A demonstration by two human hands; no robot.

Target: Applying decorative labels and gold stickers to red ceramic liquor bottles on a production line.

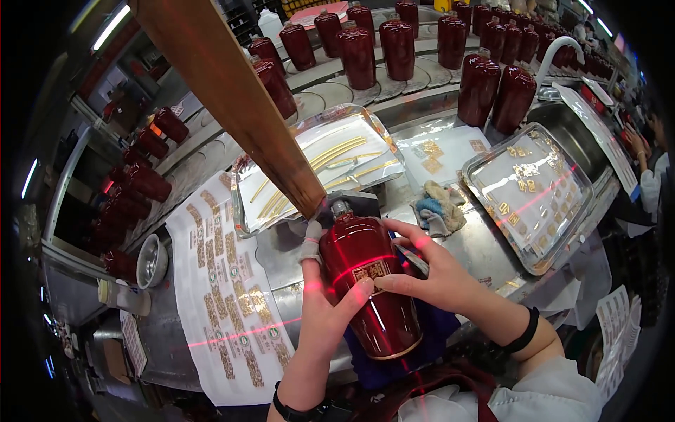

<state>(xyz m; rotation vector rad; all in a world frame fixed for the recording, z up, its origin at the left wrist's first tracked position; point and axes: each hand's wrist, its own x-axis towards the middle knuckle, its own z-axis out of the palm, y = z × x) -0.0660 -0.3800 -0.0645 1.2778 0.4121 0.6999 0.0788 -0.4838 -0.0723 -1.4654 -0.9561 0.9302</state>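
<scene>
A glossy dark-red glass bottle lies tilted in front of me, its neck pointing away against a metal stop. My left hand grips its left side, with white wrapping on one finger. My right hand holds its right side, fingers curled over the edge. Both thumbs press on a gold character decal on the bottle's front. A slim grey metal tool shows under my right fingers; its kind is unclear. Red laser lines cross the bottle and hands. Under the bottle lies a dark blue cloth.
Left lies a white decal sheet; ahead, a tray of gold strips. A rag and a decal tray are right. A wooden post slants across. Beyond, red bottles line a conveyor. A co-worker's hand shows far right.
</scene>
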